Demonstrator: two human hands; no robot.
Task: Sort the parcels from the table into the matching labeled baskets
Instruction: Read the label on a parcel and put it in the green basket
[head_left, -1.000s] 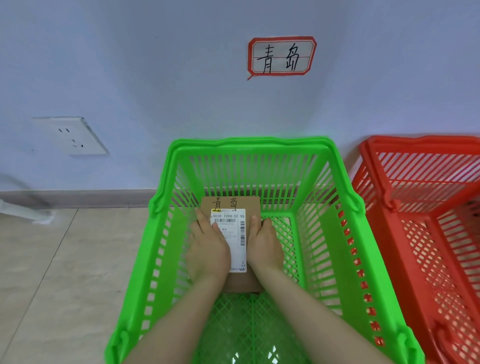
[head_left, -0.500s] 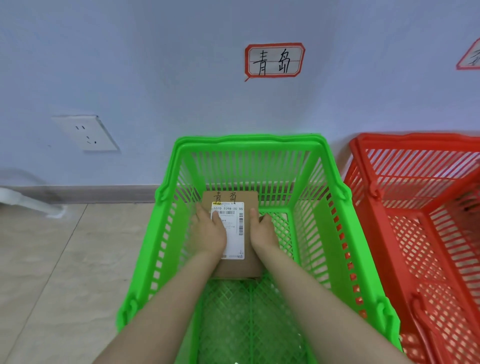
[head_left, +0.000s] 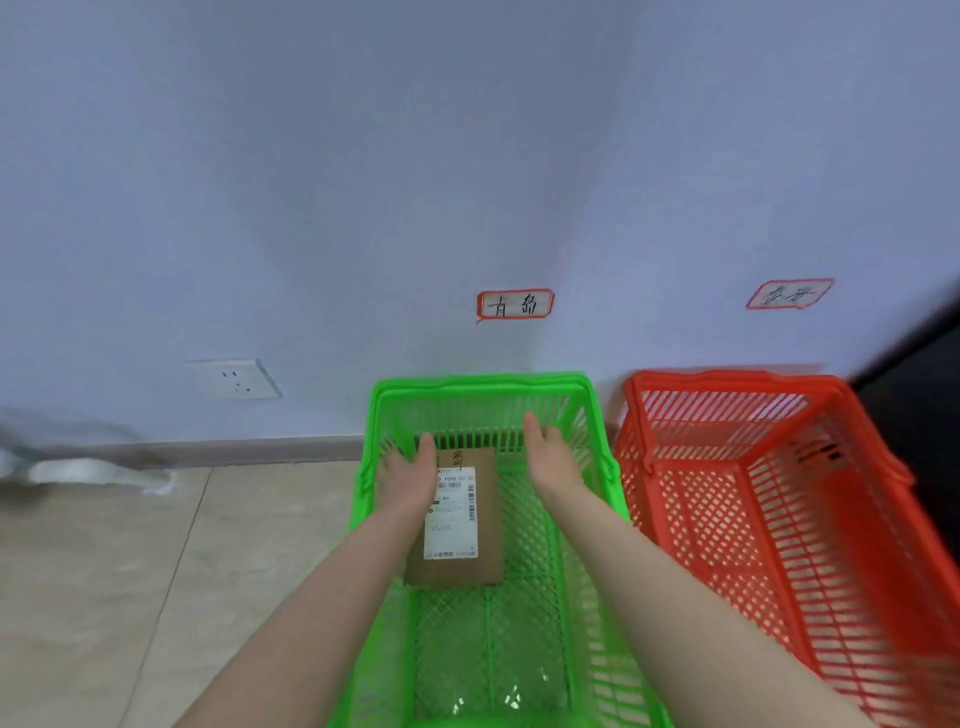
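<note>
I see the parcel (head_left: 457, 525) lying flat on the bottom of the green basket (head_left: 478, 383), toward its far end and left of centre, printed sticker facing up. Neither of my hands holds it. My left hand (head_left: 408, 470) is open with straight fingers over the parcel's far left corner. I cannot tell whether it touches the cardboard or only hovers above it. My right hand (head_left: 553, 457) is also open, off to the right of the parcel and near the basket's far wall.

I think the main risk is on the way out. If the left palm is resting on the box, pulling back could drag it along the mesh or tip up an edge. Both forearms reach in over the near rim, so a careless lift could catch the plastic and shove or tilt the basket, which looks light, toward the red basket (head_left: 727, 378) just beside it.

The sort itself could also be wrong. The handwriting on the parcel is partly hidden by my hand, and the wall label (head_left: 515, 304) above the green basket is blurred, so I judge them a match rather than read one.

The count:
- One parcel.
- Two baskets, one green and one red.
- Two labels on the wall, the second label (head_left: 789, 294) above the red basket.
- One wall socket (head_left: 236, 378).
- Two hands.

The desk is out of view, so I cannot tell how many parcels remain.
</note>
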